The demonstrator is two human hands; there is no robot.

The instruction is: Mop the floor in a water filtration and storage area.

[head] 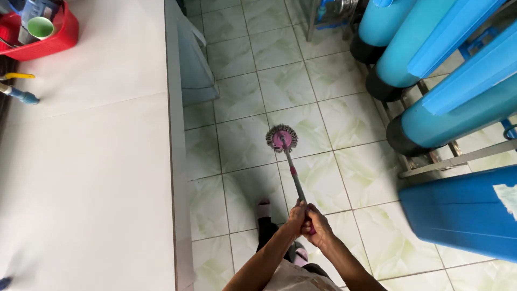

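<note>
Both hands grip the top of the mop handle [295,186] together, left hand [297,212] just above the right hand [318,226]. The round grey mop head [281,138] rests on the pale green floor tiles [242,97] ahead of the feet. Nearer tiles look darker, seemingly damp; those farther off, beside the blue tanks [409,59], appear unmopped

**Hidden, cropped, unclear**

Upper end of mop handle [295,180] buried inside left hand [297,213] and right hand [319,226]; grip end not visible. Both forearms cut off by bottom edge. One foot [263,208] shows, the other mostly behind the arms. Red basket [51,33] cropped at top-left corner, contents too crowded to tell beyond a green cup [40,27]. Blue tanks [431,54] run off top and right edges. Worktop [86,161] cropped left and below.
</note>
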